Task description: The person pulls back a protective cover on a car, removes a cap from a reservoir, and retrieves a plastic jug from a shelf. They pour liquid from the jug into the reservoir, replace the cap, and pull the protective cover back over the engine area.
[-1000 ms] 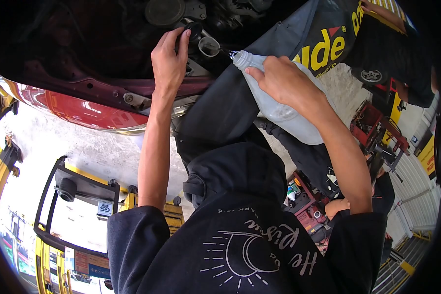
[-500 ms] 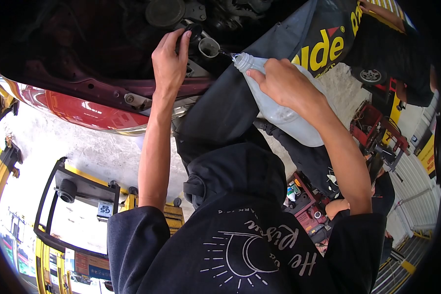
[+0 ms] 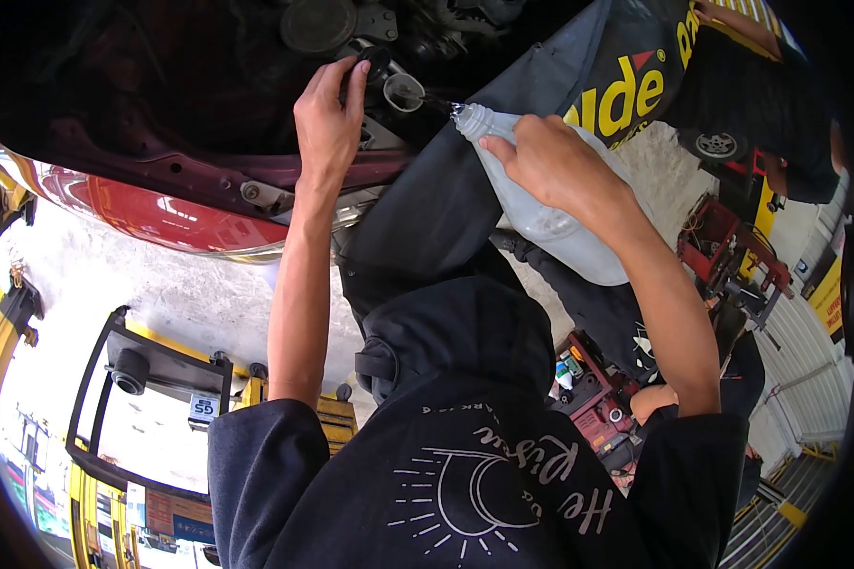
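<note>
My left hand (image 3: 330,123) pinches a black cap (image 3: 378,63) at the edge of the engine bay. Just right of it is the open white neck of a reservoir (image 3: 404,93). A translucent white jug (image 3: 546,213) is in my right hand (image 3: 562,163), fingers wrapped around its upper part. The jug is tilted with its mouth toward the reservoir neck, apart from it. Clear liquid runs from the mouth toward the neck. My palm hides the jug's handle area.
A black fender cover (image 3: 427,209) with yellow lettering drapes over the red car (image 3: 161,209). Another person (image 3: 759,104) stands at the upper right. A red tool cart (image 3: 593,403) and a black-framed trolley (image 3: 152,356) stand on the floor behind.
Almost nothing differs. The liquid stream at the jug's mouth has shifted slightly, while both hands keep their places.
</note>
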`<action>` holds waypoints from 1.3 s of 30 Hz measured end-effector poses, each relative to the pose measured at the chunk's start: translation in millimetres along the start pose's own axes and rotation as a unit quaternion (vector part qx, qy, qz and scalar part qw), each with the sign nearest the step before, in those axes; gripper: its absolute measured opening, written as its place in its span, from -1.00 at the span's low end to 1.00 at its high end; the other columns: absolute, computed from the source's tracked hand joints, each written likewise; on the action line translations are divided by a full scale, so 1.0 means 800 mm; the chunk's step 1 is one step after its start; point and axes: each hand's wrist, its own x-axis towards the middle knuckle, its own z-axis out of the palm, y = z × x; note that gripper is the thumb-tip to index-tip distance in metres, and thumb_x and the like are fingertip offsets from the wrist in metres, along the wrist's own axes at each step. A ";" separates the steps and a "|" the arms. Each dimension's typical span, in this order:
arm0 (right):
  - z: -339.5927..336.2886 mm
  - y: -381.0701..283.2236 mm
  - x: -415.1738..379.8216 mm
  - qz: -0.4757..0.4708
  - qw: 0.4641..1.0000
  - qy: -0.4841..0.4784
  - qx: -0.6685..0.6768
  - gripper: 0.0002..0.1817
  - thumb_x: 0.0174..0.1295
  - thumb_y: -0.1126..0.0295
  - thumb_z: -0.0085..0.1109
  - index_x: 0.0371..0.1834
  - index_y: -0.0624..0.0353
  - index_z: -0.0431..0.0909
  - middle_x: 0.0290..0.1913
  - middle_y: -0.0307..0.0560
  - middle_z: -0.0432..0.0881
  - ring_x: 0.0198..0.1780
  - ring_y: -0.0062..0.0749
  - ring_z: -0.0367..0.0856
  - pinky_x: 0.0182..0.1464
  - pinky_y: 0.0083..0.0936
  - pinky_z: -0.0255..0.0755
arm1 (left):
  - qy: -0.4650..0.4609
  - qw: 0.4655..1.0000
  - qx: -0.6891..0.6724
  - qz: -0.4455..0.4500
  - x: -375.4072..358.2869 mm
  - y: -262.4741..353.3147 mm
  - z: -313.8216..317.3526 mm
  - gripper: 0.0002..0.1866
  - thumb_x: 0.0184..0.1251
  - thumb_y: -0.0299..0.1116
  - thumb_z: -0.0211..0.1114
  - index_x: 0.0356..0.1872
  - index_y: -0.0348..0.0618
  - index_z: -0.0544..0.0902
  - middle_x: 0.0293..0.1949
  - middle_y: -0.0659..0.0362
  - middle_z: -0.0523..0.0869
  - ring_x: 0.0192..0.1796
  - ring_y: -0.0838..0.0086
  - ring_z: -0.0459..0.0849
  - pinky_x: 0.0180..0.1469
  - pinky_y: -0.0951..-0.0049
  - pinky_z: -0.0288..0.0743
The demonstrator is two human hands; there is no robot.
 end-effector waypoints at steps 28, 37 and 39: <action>0.001 0.001 -0.006 0.008 1.000 -0.005 0.000 -0.52 0.36 0.11 0.03 -0.27 0.45 0.60 -0.22 0.44 0.62 -0.08 0.27 0.60 0.01 -0.08 0.50 | -0.006 1.000 0.002 -0.001 0.000 0.000 -0.001 -0.79 0.32 -0.36 0.29 -0.18 -0.33 0.64 -0.32 -0.04 0.69 -0.33 0.15 0.67 -0.27 0.36 0.52; 0.003 0.001 -0.010 0.000 1.000 0.017 0.011 -0.54 0.34 0.14 0.05 -0.30 0.45 0.60 -0.27 0.42 0.63 -0.11 0.28 0.62 0.00 -0.08 0.50 | -0.002 1.000 0.000 0.002 0.000 -0.001 0.000 -0.79 0.33 -0.35 0.27 -0.18 -0.32 0.64 -0.32 -0.03 0.68 -0.33 0.14 0.66 -0.28 0.36 0.51; -0.001 -0.001 -0.011 0.007 1.000 0.004 0.014 -0.54 0.34 0.14 0.05 -0.32 0.46 0.60 -0.28 0.43 0.63 -0.12 0.27 0.62 -0.02 -0.08 0.51 | -0.004 1.000 0.002 -0.001 0.000 0.001 0.000 -0.79 0.33 -0.35 0.28 -0.18 -0.32 0.64 -0.32 -0.03 0.68 -0.34 0.15 0.66 -0.28 0.36 0.51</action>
